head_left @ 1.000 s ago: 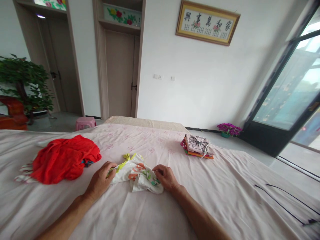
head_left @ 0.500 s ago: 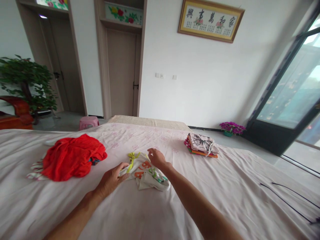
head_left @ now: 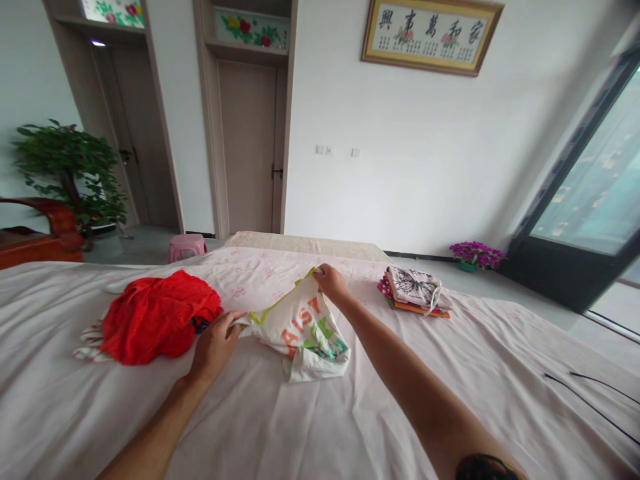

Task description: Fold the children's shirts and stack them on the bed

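A white garment (head_left: 305, 327), perhaps a T-shirt, has yellow-green trim and orange and green lettering; it is partly lifted off the bed between my hands. My left hand (head_left: 217, 343) pinches its left corner. At its upper right corner, my right hand (head_left: 333, 283) grips the trimmed edge. The lower part of the garment lies bunched on the sheet. Close to my left hand is a heap of red cloth (head_left: 155, 320), with striped and dark fabric showing beneath it.
A folded clothes stack (head_left: 417, 290) with a butterfly print on top sits to the right on the pale bedsheet (head_left: 240, 427). Black cords (head_left: 593, 407) lie at the far right. Beyond the bed are a pink stool (head_left: 187, 247) and purple flowers (head_left: 475, 255).
My right hand has taken hold of the garment's trimmed edge. The garment, bunched before, is now stretched between both hands, its lettering spread out. My left hand has shifted slightly left.
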Motion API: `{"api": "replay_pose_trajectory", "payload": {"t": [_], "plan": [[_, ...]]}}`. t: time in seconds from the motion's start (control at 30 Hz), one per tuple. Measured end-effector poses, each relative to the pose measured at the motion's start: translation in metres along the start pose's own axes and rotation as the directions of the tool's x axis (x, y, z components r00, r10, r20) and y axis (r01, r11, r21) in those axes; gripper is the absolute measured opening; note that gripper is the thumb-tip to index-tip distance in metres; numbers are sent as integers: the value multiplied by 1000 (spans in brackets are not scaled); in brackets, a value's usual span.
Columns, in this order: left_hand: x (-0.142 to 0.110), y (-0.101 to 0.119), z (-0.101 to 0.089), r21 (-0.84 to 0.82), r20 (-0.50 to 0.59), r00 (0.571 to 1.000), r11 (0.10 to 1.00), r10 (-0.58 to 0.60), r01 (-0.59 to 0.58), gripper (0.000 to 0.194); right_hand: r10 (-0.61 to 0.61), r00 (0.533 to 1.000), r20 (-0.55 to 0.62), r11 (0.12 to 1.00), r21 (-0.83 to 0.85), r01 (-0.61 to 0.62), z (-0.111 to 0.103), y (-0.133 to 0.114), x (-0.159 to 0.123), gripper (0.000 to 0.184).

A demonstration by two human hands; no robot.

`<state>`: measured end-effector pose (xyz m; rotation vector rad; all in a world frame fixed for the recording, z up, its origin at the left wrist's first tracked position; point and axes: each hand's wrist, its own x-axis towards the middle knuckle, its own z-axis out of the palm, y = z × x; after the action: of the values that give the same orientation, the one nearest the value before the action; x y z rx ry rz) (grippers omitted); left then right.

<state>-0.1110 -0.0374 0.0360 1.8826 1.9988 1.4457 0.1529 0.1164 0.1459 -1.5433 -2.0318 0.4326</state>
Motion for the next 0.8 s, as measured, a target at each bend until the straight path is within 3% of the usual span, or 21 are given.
{"api": "replay_pose_trajectory", "payload": {"t": [0.1, 0.17, 0.23, 0.3, 0.4, 0.53, 0.63, 0.73, 0.77, 0.8], "plan": [[22, 13, -10, -79, -100, 988, 991, -118, 110, 31, -5, 1000, -4, 981, 193, 6, -44, -5, 5, 18], [38, 29, -18, -292, -100, 963, 932, -251, 213, 34, -24, 1000, -2, 883, 469, 22, -72, -9, 2, 15], [53, 46, -26, -548, -65, 929, 791, -365, 272, 35, -48, 999, -5, 729, 683, 38, -97, -13, -4, 16], [67, 60, -33, -736, -34, 898, 619, -439, 275, 34, -81, 996, -26, 602, 796, 70, -115, -15, -11, 18], [86, 68, -38, -856, 9, 866, 443, -500, 265, 28, -99, 995, -32, 499, 863, 77, -118, -11, -14, 16], [119, 75, -46, -891, -15, 834, 386, -552, 239, 17, 17, 998, 54, 503, 862, -55, -95, -9, 3, 12], [147, 101, -73, -897, -138, 852, 428, -506, 109, 12, 23, 1000, 18, 359, 933, -25, -91, -21, 24, 13], [152, 146, -107, -828, -389, 887, 517, -249, -218, 12, -94, 991, -91, 138, 985, 103, -110, -34, 42, 8], [146, 161, -114, -792, -459, 874, 521, -162, -319, 12, -125, 984, -124, 102, 985, 137, -117, -35, 46, 7], [135, 175, -116, -777, -460, 884, 517, -79, -358, 13, -143, 979, -149, 87, 983, 162, -123, -33, 50, 6]]}}
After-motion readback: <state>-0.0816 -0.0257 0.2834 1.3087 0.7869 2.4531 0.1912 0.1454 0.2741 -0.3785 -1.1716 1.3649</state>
